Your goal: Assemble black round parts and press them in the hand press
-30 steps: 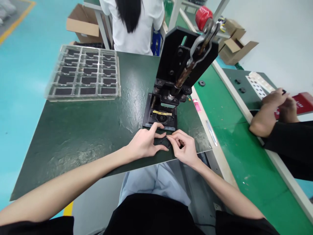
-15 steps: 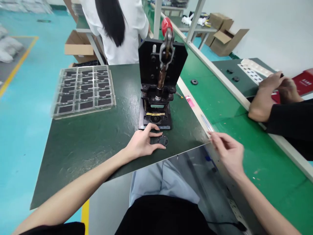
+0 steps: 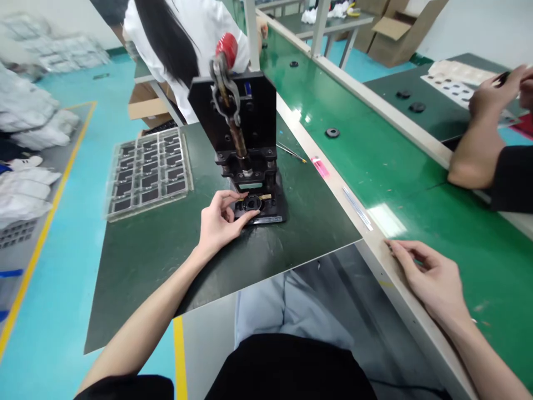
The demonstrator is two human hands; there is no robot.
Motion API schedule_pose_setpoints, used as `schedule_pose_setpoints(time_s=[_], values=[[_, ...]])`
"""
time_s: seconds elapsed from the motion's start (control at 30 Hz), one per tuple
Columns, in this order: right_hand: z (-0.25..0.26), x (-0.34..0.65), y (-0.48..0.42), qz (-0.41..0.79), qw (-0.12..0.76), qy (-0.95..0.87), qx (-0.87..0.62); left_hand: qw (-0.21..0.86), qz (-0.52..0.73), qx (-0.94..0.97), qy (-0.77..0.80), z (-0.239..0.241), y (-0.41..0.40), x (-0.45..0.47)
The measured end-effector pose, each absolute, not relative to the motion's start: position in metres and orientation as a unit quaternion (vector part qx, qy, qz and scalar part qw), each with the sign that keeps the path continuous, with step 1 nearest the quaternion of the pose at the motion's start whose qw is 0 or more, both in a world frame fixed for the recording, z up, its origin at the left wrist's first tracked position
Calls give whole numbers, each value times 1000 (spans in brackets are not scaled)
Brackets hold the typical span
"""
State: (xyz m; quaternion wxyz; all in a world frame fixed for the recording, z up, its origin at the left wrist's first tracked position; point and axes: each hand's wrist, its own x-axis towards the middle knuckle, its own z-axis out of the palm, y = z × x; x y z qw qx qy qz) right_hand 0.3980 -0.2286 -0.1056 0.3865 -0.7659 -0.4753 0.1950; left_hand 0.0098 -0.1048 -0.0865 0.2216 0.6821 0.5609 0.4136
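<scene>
My left hand (image 3: 217,221) is at the base of a black hand press (image 3: 241,139) on the dark green mat (image 3: 166,244). Its thumb and fingers pinch a small round black part (image 3: 251,203) that sits on the press's base plate. The press lever with a red knob (image 3: 227,45) stands raised. My right hand (image 3: 428,278) rests on the near edge of the green conveyor belt (image 3: 395,166), fingers loosely spread, holding nothing that I can see.
A clear tray of dark parts (image 3: 147,172) lies at the mat's back left. Tweezers (image 3: 357,206), a pink tag (image 3: 320,166) and a black ring (image 3: 332,132) lie by the belt. A co-worker's hands (image 3: 487,105) work at right; another person (image 3: 179,39) stands behind.
My left hand moved the round black part from the mat up onto the press base. My right hand left the part and swung right to the conveyor edge. The view has shifted.
</scene>
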Motion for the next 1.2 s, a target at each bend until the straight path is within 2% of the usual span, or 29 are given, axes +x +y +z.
schedule_pose_setpoints(time_s=[0.2, 0.43, 0.97, 1.1, 1.2], values=[[-105, 398, -230, 202, 379, -478, -766, 226, 418, 686, 552, -91, -101, 11], [-106, 398, -230, 199, 383, -490, -757, 175, 404, 720, 536, -92, -105, 8], [-109, 397, -230, 200, 394, -499, -745, 185, 397, 724, 532, -98, -108, 3], [-108, 397, -232, 206, 459, -413, -760, 114, 340, 772, 524, -102, -110, -4], [-104, 382, -238, 98, 549, -308, -771, 69, 294, 807, 507, -104, -113, -10]])
